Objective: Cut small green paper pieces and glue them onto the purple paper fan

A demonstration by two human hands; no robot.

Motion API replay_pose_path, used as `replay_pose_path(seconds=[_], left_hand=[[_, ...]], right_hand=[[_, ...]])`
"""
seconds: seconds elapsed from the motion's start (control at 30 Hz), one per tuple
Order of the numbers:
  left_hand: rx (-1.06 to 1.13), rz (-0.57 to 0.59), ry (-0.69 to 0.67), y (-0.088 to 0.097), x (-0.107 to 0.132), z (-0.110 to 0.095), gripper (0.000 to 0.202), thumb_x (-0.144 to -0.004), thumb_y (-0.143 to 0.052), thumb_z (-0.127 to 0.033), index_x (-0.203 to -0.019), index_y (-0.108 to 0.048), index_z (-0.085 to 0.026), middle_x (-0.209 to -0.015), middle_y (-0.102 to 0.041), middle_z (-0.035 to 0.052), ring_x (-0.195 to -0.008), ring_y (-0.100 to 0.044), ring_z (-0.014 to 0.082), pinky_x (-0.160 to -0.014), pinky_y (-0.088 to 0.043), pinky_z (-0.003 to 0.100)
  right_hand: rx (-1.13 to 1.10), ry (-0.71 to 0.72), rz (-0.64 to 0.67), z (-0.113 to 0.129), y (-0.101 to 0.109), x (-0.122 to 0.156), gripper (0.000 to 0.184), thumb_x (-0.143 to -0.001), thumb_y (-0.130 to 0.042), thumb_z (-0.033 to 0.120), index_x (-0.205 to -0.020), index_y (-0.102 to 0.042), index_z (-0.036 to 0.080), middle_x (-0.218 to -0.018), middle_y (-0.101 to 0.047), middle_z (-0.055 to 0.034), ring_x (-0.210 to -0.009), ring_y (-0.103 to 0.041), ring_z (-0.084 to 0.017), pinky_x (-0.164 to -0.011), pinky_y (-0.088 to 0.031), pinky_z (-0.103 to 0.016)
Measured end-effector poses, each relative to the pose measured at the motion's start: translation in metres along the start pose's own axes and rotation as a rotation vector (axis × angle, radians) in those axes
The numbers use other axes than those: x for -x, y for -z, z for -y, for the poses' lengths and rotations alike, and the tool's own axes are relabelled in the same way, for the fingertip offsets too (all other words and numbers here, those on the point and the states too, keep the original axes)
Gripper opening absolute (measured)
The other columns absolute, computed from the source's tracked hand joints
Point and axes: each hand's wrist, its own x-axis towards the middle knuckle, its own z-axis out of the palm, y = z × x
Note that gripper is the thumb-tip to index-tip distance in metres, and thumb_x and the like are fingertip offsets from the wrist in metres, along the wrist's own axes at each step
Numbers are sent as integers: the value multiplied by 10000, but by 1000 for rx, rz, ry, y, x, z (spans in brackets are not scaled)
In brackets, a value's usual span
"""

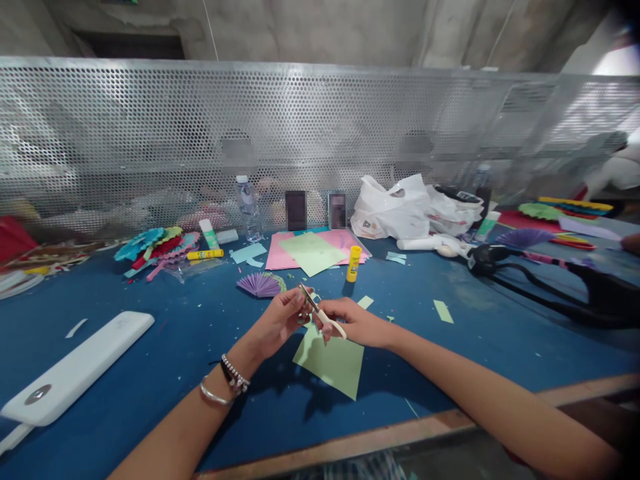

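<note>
My right hand (357, 322) is closed on small scissors (320, 312) with pale handles, the blades pointing up and left. My left hand (281, 319) pinches a small folded piece of paper (305, 308) at the blades. Both hands hover over a light green paper sheet (334, 362) lying on the blue table (150, 400). A folded purple paper fan (259, 285) lies just beyond my left hand. A yellow glue stick (354, 263) stands upright behind my right hand.
A white power bank (75, 369) lies at the left. Pink and green sheets (310, 252), a water bottle (248, 208), white plastic bags (400, 207), coloured paper fans (155, 245) and a black strap (550, 280) fill the back. A perforated metal screen (320, 133) walls the table's far edge.
</note>
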Motion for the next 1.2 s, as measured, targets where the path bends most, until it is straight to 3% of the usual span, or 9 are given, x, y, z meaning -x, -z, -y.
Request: replay_pose_path(seconds=[0.37, 1.2], left_hand=[[14, -4, -11, -2, 0, 0, 335, -616, -708, -405, -758, -559, -141, -615, -422, -33, -562, -368, 64, -551, -340, 190], [7, -13, -38, 5, -1, 0, 330, -642, -685, -425, -770, -604, -132, -670, -492, -7, -586, -430, 54, -586, -357, 181]], right_hand=[[-16, -7, 15, 2, 2, 1, 271, -814, -506, 398, -743, -481, 138, -645, -482, 17, -596, -470, -80, -548, -372, -185], [-44, -25, 51, 5, 3, 1, 281, -833, -482, 396, -716, -419, 148, -666, -411, 23, -595, -409, -67, -552, -371, -191]])
